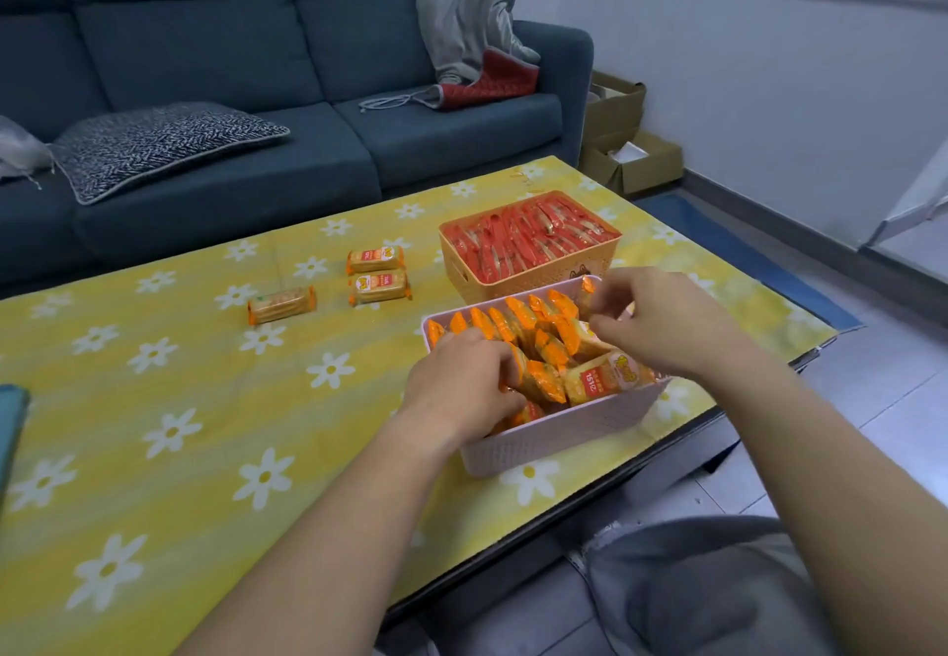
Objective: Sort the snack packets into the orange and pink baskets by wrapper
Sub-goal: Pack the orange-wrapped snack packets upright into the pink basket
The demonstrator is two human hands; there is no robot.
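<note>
Left hand [461,383] and right hand [662,322], both curled.

Pink basket [564,429] packed with orange packets [518,319]; orange basket [513,287] full of red packets [528,234]; 3 loose packets [379,287] beside.

Left hand [461,378], right hand [662,322] amid packets [513,319] in pink basket [564,432]

Blue sofa [318,55] behind table [667,455], patterned cushion [164,147] flat on seat, grey pillow [469,14] upright at sofa end, red pad [492,80] with cord [390,102] below it, yellow daisy cloth [154,399] over table, cardboard boxes [626,152] by wall [769,91]
</note>
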